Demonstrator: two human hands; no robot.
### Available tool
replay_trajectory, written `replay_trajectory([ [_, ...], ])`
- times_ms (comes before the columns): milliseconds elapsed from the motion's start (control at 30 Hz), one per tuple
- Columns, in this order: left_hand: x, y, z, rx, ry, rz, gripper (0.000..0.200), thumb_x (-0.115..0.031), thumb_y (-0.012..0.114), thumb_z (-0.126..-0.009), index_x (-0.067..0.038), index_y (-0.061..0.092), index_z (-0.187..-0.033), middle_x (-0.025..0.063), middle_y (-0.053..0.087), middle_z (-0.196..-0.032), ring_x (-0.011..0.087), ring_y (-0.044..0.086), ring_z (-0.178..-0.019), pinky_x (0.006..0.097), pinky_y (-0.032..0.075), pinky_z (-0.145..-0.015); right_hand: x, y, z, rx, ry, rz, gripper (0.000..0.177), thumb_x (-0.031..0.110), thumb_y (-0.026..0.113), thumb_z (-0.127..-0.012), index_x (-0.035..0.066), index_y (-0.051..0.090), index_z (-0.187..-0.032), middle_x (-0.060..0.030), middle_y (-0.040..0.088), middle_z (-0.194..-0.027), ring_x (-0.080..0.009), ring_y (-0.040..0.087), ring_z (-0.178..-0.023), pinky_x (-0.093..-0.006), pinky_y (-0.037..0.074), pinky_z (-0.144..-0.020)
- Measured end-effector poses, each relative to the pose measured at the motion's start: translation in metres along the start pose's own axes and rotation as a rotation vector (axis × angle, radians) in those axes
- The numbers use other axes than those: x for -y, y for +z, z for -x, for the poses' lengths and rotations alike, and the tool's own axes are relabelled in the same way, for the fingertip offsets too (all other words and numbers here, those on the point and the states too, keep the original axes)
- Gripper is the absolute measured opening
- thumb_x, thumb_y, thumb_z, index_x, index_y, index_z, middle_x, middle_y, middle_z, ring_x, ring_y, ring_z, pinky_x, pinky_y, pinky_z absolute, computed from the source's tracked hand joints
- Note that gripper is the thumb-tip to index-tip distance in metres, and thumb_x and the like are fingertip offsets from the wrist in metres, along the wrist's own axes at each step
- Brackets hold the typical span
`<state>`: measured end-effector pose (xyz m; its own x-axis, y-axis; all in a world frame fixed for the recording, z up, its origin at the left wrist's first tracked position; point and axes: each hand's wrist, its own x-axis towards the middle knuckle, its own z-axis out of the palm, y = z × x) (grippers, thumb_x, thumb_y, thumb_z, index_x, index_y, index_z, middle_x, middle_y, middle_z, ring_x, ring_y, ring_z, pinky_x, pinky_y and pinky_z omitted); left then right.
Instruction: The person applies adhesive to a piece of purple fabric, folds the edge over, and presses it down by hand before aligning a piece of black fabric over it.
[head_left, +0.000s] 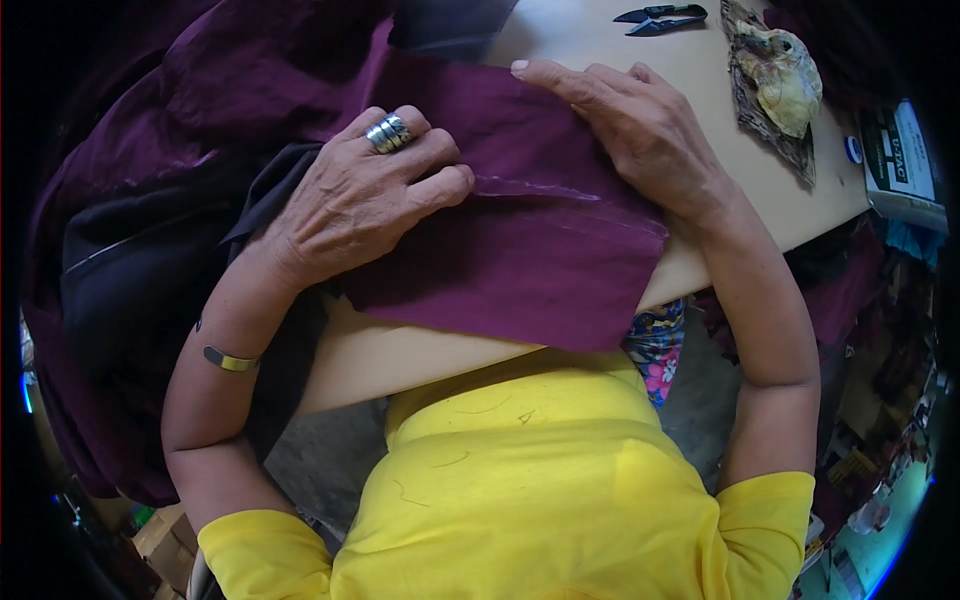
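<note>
A maroon cloth piece (pixel 520 270) lies over the table edge in front of me, with a pale chalk-like line running across it. My left hand (pixel 375 195), wearing a wide silver ring, is closed on the cloth at the left end of that line, its fingers bent and the thumb side against the fabric. Over the cloth's upper right edge rests my right hand (pixel 640 135). One of its fingers stretches out along that edge, while the others bend away and their tips are hidden. A larger heap of maroon and dark cloth (pixel 150 220) bunches beside my left forearm.
Black thread snips (pixel 660 18) lie at the back of the pale table (pixel 420 360). To their right sits a worn yellowish lump (pixel 785 85) on a dark ragged strip. A white box (pixel 900 155) and a small blue-rimmed item (pixel 852 150) are at the right edge.
</note>
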<state>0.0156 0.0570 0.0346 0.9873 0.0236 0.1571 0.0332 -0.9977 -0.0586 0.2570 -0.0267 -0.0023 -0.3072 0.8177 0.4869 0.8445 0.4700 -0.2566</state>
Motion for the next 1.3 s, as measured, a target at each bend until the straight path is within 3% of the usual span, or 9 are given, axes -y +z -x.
replay_trajectory([
  [100,0.000,-0.003,0.001,0.040,0.045,-0.049,0.023,-0.014,0.059,-0.073,-0.015,0.055,-0.095,0.0002,0.054,-0.088,0.0186,0.049,-0.085,0.0334,0.041,-0.073,-0.001,0.002,-0.001,-0.047,0.012,0.006,0.049,0.002,0.047,-0.082,0.026,0.053,-0.125,0.0022,0.063,-0.085,-0.0119,0.056,-0.065,-0.0263,0.039,-0.060],
  [467,0.005,-0.001,0.005,0.024,-0.046,0.149,0.017,-0.006,0.055,-0.077,-0.011,0.055,-0.093,0.0048,0.054,-0.085,0.0217,0.048,-0.083,0.0345,0.043,-0.071,-0.003,0.005,0.000,-0.080,-0.002,-0.009,0.050,0.000,0.048,-0.083,0.026,0.053,-0.125,0.0017,0.062,-0.082,-0.0127,0.056,-0.064,-0.0256,0.040,-0.061],
  [667,0.011,-0.007,0.009,0.125,0.031,0.035,0.015,-0.007,0.055,-0.078,-0.011,0.055,-0.093,0.0046,0.054,-0.084,0.0215,0.048,-0.086,0.0339,0.043,-0.073,-0.004,0.005,0.000,-0.086,-0.005,-0.012,0.051,-0.001,0.048,-0.082,0.026,0.052,-0.125,0.0013,0.062,-0.081,-0.0123,0.056,-0.064,-0.0260,0.041,-0.061],
  [800,0.012,-0.004,0.012,0.107,-0.024,0.083,0.014,-0.008,0.056,-0.078,-0.011,0.053,-0.091,0.0052,0.053,-0.089,0.0220,0.048,-0.087,0.0339,0.043,-0.071,-0.003,0.006,0.000,-0.115,-0.001,-0.031,0.051,-0.001,0.048,-0.082,0.026,0.052,-0.125,0.0017,0.063,-0.084,-0.0130,0.056,-0.064,-0.0266,0.041,-0.061],
  [900,0.011,-0.007,0.013,0.089,-0.103,0.206,0.016,-0.005,0.057,-0.079,-0.012,0.049,-0.090,0.0056,0.051,-0.096,0.0237,0.048,-0.087,0.0345,0.044,-0.069,-0.002,0.003,0.000,-0.091,0.017,-0.044,0.051,-0.002,0.048,-0.082,0.026,0.053,-0.125,0.0018,0.064,-0.087,-0.0134,0.058,-0.066,-0.0270,0.042,-0.062],
  [1000,0.008,-0.007,0.012,0.083,-0.099,0.209,0.015,-0.003,0.055,-0.079,-0.011,0.049,-0.090,0.0057,0.051,-0.094,0.0246,0.048,-0.087,0.0352,0.044,-0.070,0.000,-0.004,-0.001,0.013,0.088,-0.050,0.043,-0.002,0.054,-0.083,0.017,0.057,-0.121,-0.0027,0.063,-0.111,-0.0204,0.062,-0.092,-0.0315,0.047,-0.077],
  [1300,0.011,-0.006,0.014,0.037,-0.013,0.038,0.018,-0.004,0.058,-0.072,-0.011,0.052,-0.088,0.0023,0.052,-0.075,0.0193,0.050,-0.077,0.0320,0.043,-0.065,0.001,-0.006,-0.002,-0.009,0.106,-0.121,0.043,-0.001,0.054,-0.083,0.018,0.056,-0.121,-0.0016,0.062,-0.114,-0.0199,0.061,-0.095,-0.0329,0.047,-0.081],
])
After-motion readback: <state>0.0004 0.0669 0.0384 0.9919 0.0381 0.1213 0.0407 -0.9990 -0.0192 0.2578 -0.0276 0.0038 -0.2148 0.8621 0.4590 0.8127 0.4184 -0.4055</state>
